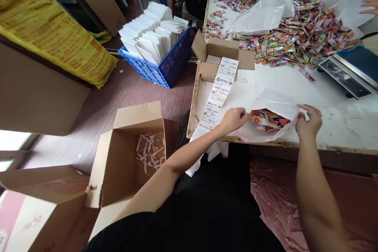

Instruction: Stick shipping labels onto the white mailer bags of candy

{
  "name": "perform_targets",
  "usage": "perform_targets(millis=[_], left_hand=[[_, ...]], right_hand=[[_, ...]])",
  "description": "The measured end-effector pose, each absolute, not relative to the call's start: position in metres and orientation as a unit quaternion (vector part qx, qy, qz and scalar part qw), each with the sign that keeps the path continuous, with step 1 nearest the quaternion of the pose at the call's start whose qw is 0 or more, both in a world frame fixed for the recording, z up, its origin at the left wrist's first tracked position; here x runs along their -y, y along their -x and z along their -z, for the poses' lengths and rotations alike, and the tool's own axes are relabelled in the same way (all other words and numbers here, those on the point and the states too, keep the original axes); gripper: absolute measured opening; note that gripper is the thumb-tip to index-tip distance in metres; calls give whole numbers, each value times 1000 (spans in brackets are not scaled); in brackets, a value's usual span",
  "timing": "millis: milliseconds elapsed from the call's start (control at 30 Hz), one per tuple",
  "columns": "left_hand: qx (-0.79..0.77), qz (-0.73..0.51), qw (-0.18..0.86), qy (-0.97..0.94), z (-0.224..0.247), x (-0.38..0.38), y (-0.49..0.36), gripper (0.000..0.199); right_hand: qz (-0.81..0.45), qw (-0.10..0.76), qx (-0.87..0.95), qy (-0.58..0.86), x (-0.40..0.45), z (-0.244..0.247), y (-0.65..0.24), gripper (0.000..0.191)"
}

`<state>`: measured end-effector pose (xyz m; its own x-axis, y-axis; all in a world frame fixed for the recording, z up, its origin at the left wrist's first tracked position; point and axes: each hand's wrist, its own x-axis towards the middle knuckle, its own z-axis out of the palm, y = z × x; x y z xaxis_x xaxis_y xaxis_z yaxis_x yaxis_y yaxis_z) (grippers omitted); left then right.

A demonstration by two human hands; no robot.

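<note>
At the near edge of the counter, a white bag gapes open, colourful packets inside. The person's left hand has its fingers curled closed on the bag's left rim; the right hand, fingers loosely bent, pinches the right rim. Labels trail from a small box.

We look forward and down from a camera worn on the head. The left hand and right hand are near us; the table stretches farther away ahead.
</note>
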<state>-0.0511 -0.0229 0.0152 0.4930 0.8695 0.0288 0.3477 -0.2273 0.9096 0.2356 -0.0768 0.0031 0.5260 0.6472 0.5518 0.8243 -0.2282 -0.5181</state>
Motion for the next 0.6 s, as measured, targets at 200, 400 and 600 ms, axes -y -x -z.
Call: perform_targets(millis=[200,400,600], left_hand=[[-383,-272,673,-571,-12,74,91,33],[-380,-260,704,-540,0,105,120,37],[-382,-220,706,-555,5,102,115,37]], right_hand=[[-34,433,599,673,161,-45,-103,19],[-302,369,616,626,176,-22,-32,17],[-370,328,588,640,164,-7,-33,26]])
